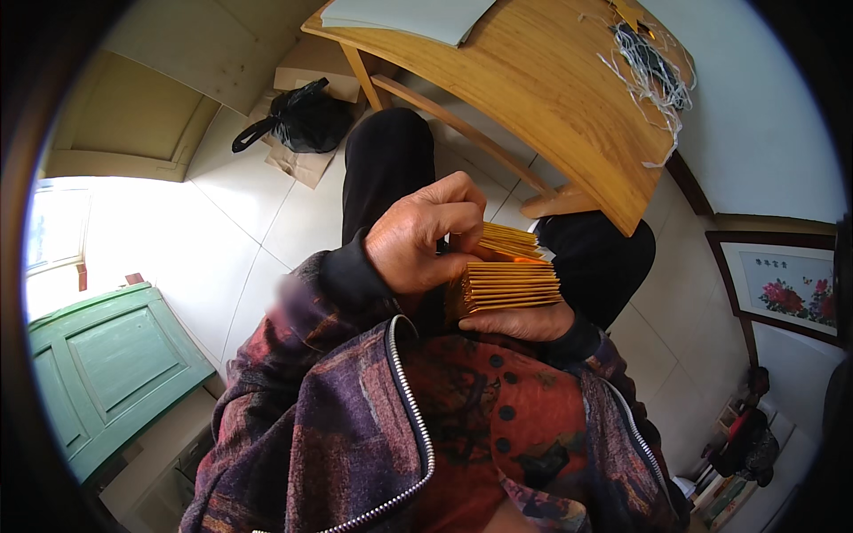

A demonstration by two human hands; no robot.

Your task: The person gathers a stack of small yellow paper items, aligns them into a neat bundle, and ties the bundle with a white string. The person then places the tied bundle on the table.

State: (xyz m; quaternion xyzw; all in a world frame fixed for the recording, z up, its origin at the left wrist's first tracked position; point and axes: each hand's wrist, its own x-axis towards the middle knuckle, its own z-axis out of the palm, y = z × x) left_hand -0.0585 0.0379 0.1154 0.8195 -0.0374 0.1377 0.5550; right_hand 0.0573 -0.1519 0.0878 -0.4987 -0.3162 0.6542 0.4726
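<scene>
In front of my chest I hold a thick stack of thin yellow folded pieces (511,289), packed tightly like pleats; they look like paper. A second row (508,238) of the same yellow layers lies just beyond it, with a small orange spot between the two. My left hand (425,235) is closed at the left end of the stack, thumb and bent fingers pinching there; its fingertips are partly hidden. From the near side my right hand (524,322) supports the stack along its lower edge, its other fingers hidden behind the layers.
Ahead stands a wooden table (533,98) with white sheets (404,16) and a tangle of white strings (653,75) on top. A black plastic bag (311,120) rests on cardboard at its left. A green cabinet door (124,373) is on the left, a framed flower picture (786,284) on the right.
</scene>
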